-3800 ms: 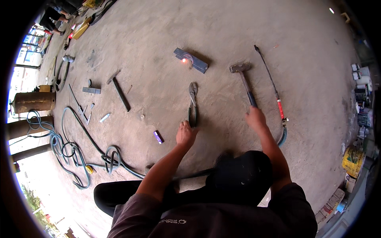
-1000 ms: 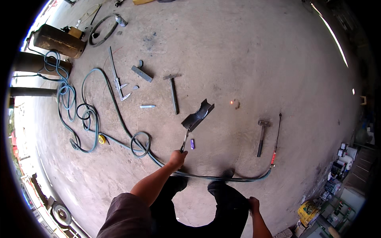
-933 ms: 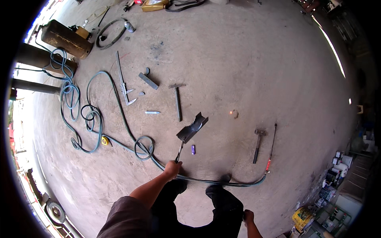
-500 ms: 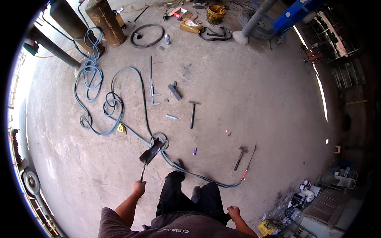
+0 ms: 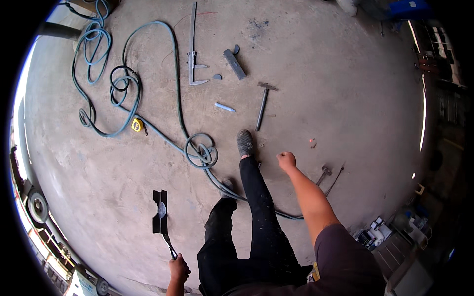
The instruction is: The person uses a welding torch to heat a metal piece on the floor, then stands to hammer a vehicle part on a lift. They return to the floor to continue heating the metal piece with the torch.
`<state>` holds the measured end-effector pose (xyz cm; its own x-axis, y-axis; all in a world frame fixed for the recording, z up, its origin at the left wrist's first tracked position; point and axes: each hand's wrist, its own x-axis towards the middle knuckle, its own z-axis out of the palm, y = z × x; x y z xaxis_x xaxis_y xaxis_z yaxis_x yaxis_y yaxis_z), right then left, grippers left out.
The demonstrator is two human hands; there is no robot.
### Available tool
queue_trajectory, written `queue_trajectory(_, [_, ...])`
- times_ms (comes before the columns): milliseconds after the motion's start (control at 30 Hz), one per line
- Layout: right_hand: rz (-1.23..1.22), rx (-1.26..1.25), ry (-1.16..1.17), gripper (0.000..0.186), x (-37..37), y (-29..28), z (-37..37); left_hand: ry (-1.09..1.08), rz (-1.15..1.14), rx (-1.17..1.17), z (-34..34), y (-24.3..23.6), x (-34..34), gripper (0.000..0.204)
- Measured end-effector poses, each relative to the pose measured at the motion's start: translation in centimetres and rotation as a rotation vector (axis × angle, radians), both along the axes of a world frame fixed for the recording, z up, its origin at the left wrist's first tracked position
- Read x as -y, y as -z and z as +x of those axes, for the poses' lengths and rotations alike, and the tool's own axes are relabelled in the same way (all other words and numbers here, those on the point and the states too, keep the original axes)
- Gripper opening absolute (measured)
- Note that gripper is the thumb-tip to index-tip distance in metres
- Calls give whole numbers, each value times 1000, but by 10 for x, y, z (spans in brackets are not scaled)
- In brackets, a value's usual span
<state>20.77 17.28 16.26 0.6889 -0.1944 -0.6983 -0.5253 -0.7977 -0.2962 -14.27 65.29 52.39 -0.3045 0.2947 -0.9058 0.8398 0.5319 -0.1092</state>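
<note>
Two hands [image 5: 178,269] [image 5: 286,161], two hammers [image 5: 262,107] [image 5: 324,173], two small grey pieces [image 5: 237,49] [image 5: 217,77]
From the view's centre: one caliper [image 5: 192,56] at eleven o'clock, one grey block [image 5: 234,64] at twelve, one blue stick [image 5: 225,107] between those hours, one tape measure [image 5: 137,125] between nine and ten, one channel [image 5: 159,223] at eight, one pair of pliers [image 5: 170,244] at seven.

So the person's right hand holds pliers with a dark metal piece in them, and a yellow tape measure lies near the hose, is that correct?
Not the right hand: the head view shows the left hand holding the pliers with the dark metal piece in them. The yellow tape measure does lie near the hose.
</note>
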Motion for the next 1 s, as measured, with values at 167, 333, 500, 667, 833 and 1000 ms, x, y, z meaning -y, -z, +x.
queue_trajectory(167, [-144, 257, -27, 50, -91, 170, 81, -74, 16, -167, -3, 53, 35, 40])
queue_trajectory(333, [-183, 87, 144, 40, -115, 234, 135, -213, 48, -272, -7, 106, 46, 40])
queue_trajectory(500, [-56, 31, 465, 28, -124, 201, 145, -291, 1, -161, 68, 80, 49, 44])
queue_trajectory(667, [64, -335, 745, 7, -66, 53, 172, -256, -18, 19, 175, -4, 46, 46])
queue_trajectory(833, [443, -221, 848, 14, 15, -170, 123, -24, 54, 245, 241, -66, 53, 50])
queue_trajectory(1000, [390, 92, 695, 16, 91, -348, 30, 339, 131, 366, 306, -108, 37, 42])
